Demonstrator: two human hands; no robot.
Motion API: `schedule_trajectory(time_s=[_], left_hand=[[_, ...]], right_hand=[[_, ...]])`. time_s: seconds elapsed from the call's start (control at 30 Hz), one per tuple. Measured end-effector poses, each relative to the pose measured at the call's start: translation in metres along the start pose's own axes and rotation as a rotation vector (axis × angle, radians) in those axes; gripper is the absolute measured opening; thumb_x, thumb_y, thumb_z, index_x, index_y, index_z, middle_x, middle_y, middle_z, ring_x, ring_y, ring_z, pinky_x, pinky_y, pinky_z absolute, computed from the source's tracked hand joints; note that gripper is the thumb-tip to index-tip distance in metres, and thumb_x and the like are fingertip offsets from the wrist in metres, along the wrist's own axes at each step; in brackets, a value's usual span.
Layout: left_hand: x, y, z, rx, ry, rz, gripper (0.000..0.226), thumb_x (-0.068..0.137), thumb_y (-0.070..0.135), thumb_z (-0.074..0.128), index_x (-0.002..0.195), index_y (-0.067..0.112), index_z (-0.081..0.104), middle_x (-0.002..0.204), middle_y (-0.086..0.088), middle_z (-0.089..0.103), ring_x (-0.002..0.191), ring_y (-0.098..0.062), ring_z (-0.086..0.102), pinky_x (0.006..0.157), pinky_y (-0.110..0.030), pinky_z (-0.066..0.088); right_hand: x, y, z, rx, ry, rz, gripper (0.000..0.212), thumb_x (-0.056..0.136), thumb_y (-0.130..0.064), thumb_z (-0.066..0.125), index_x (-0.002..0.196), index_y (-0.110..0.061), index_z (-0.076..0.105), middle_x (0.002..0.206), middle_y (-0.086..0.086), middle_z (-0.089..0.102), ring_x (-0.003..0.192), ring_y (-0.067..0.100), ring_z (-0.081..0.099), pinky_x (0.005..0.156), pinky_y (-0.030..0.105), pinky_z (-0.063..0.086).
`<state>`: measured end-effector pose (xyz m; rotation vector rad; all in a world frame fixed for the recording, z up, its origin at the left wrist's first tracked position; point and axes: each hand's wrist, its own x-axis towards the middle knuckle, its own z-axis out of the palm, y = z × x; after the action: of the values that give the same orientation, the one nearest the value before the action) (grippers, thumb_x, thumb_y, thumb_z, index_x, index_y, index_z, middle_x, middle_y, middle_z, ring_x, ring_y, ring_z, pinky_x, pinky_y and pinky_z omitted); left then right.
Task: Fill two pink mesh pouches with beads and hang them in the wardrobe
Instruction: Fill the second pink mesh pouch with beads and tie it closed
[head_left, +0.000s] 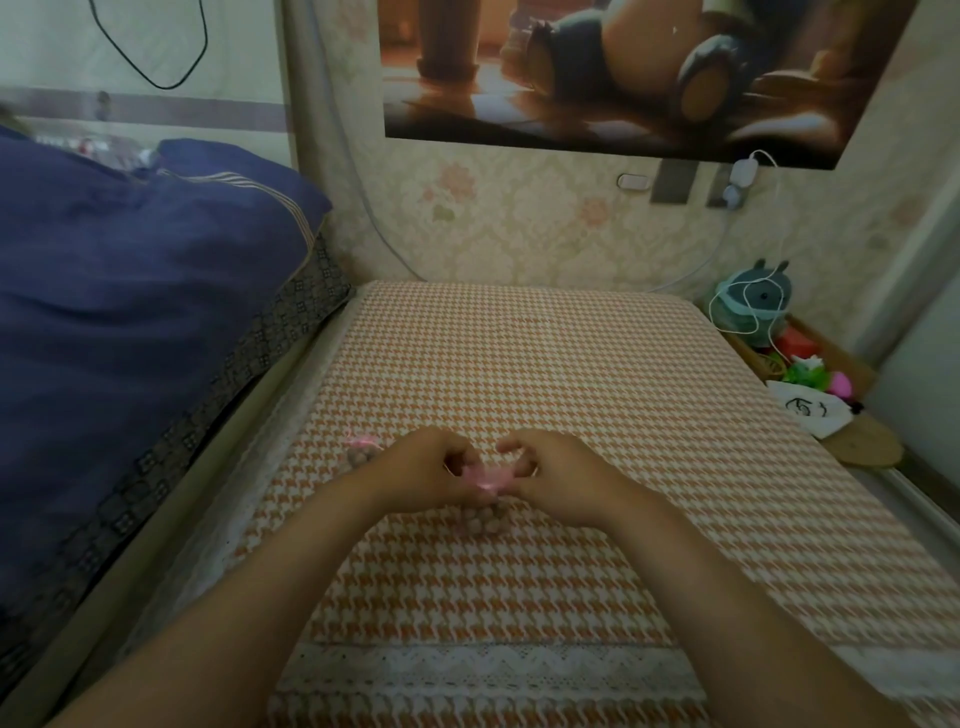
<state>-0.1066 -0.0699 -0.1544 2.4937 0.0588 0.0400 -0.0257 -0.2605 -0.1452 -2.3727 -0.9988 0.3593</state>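
Pink mesh pouch (487, 480) number one sits between your two hands, low over the orange-and-white houndstooth cloth (571, 374). Its bead-filled bottom (489, 521) hangs below your fingers, right at the cloth, though whether it touches is hard to tell. Your left hand (430, 467) is curled and pinches the pink gathered top from the left. Your right hand (551, 479) is curled too and pinches the same top from the right, so both hands grip one pouch at its neck.

The second pouch (360, 451) lies on the cloth just to the left of your left hand, apart from it. Its pink top is bunched and brownish beads show through the mesh.

A white lace border (493, 670) runs along the near edge of the cloth. To your left is a bed with a dark blue quilt (130, 312). At the far right, a teal plush toy (753, 299) sits with a white cable (748, 312) draped around it.
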Motion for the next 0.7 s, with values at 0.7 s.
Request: schedule_trajectory(time_s=[0.7], left_hand=[[-0.027, -0.022, -0.022, -0.295, 0.101, -0.373, 0.026, 0.094, 0.017, 0.061, 0.078, 0.005, 0.076, 0.069, -0.005, 0.071, 0.050, -0.009, 0.057, 0.043, -0.015, 0.042]], right_hand=[[0.013, 0.016, -0.002, 0.573, 0.060, 0.304, 0.008, 0.090, -0.015, 0.071, 0.089, -0.008, 0.076, 0.077, 0.008, 0.076, 0.046, 0.013, 0.059, 0.042, 0.021, 0.046]])
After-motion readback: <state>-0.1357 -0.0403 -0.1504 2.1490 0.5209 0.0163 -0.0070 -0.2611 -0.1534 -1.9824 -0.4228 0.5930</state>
